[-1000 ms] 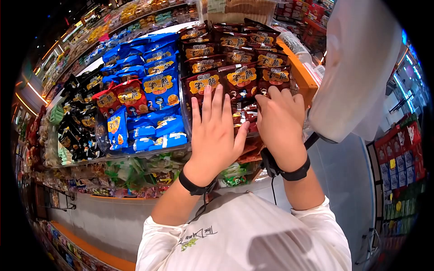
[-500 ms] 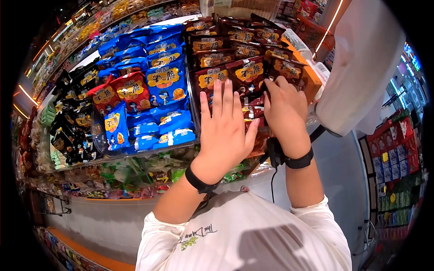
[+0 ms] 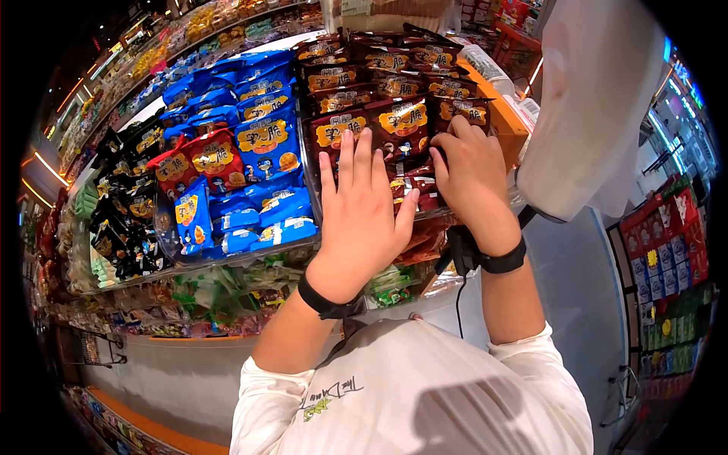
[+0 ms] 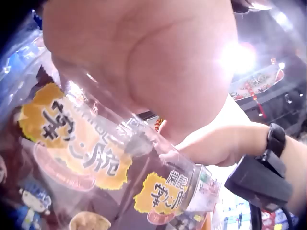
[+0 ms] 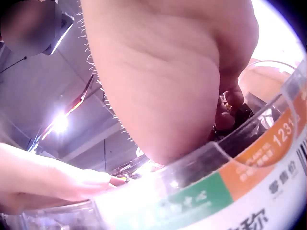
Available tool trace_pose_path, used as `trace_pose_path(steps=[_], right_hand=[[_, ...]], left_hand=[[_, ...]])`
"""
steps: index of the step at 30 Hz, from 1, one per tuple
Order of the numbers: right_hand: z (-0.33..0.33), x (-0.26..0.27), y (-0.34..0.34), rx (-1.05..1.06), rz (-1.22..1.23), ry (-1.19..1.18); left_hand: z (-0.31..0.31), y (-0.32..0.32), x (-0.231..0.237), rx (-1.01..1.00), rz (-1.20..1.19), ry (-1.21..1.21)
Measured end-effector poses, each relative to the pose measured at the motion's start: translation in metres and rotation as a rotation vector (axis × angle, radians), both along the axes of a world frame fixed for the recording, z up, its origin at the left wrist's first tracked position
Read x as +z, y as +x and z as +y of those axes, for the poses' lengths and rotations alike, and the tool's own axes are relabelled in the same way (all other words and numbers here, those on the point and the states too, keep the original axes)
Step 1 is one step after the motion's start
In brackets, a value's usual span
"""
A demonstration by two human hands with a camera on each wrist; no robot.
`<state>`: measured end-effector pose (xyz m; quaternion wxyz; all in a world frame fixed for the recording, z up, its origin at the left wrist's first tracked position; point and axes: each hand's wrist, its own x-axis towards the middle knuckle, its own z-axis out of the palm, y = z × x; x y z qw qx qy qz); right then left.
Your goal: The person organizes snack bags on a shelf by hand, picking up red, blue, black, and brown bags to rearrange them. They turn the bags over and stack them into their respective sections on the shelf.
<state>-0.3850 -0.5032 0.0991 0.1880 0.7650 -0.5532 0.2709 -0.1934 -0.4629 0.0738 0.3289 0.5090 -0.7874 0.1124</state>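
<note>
In the head view, my left hand (image 3: pixel 360 220) lies flat with straight fingers, their tips on the lower part of a dark red snack packet (image 3: pixel 334 132). Beside it my right hand (image 3: pixel 476 178) bends its fingers over the front right packet (image 3: pixel 472 111) and covers its lower part. A middle packet (image 3: pixel 403 124) stands upright between them. The right wrist view shows curled fingertips (image 5: pixel 225 116) pinching dark wrapper inside the clear bin's rim (image 5: pixel 192 165). Close to my left palm (image 4: pixel 144 62), the left wrist view has large yellow-labelled packets (image 4: pixel 156 191).
Left of the dark red packets are blue packets (image 3: pixel 265 140), two red ones (image 3: pixel 214 159) and black ones (image 3: pixel 125 220) in clear bins. An orange edge (image 3: pixel 506 121) borders the right side. A white hanging shape (image 3: pixel 591 114) is beyond my right hand.
The head view shifted and swung back. My right fingers have moved up onto the front right packet's label. My left hand keeps its flat pose on the packet.
</note>
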Motion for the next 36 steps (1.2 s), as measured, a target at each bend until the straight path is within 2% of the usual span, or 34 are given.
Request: trace_pose_path(steps=[5,11,23,26,29,33,34,36], right_hand=[[-0.003,0.0,-0.008,0.098,0.017,-0.056],[0.002,0.002,-0.007,0.121,0.062,-0.034],[0.008,0.0,0.001,0.082,-0.08,0.039],[0.015,0.007,-0.003,0.179,-0.335,0.124],[0.014,0.015,-0.001,0.203,-0.411,-0.127],[0.027,0.012,0.013,-0.045,-0.157,-0.198],[0.027,0.008,0.012,-0.064,-0.114,-0.096],[0.018,-0.001,0.012,-0.034,-0.131,-0.1]], left_hand=[[-0.002,0.001,0.002,-0.004,-0.03,0.021],[-0.004,0.0,0.004,0.003,-0.039,-0.015],[-0.012,-0.002,0.003,0.048,-0.075,-0.023],[-0.002,-0.001,0.006,0.043,-0.086,0.01],[0.006,-0.001,0.008,0.026,-0.068,0.054],[0.007,-0.003,0.013,-0.037,0.101,0.052],[0.006,-0.004,0.014,-0.032,0.061,0.042],[0.001,-0.007,0.019,-0.019,-0.017,0.026]])
